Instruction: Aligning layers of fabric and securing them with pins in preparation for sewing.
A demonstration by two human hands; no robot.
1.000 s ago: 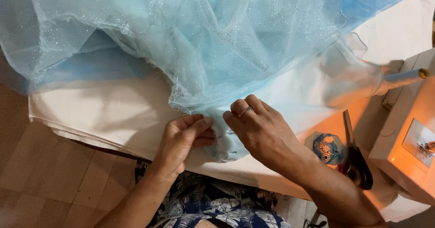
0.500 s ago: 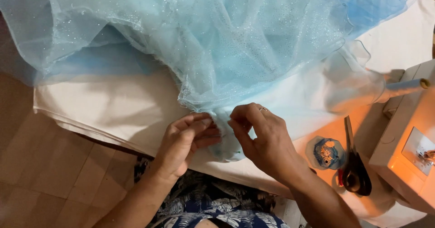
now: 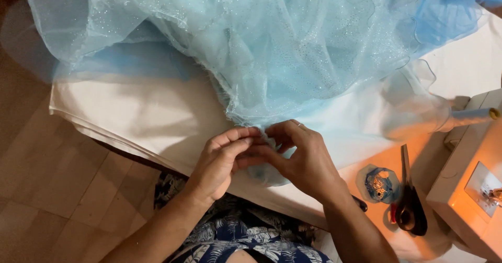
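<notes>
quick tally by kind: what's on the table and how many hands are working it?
Hands: 2, left hand and right hand, both pinching the fabric edge
Sheer blue fabric: 1
White cloth: 1
Scissors: 1
Pin holder: 1
Sewing machine: 1
Total: 7

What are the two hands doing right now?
Left hand: closed, pinching the light blue tulle fabric edge.
Right hand: closed, pinching the same edge.
</notes>
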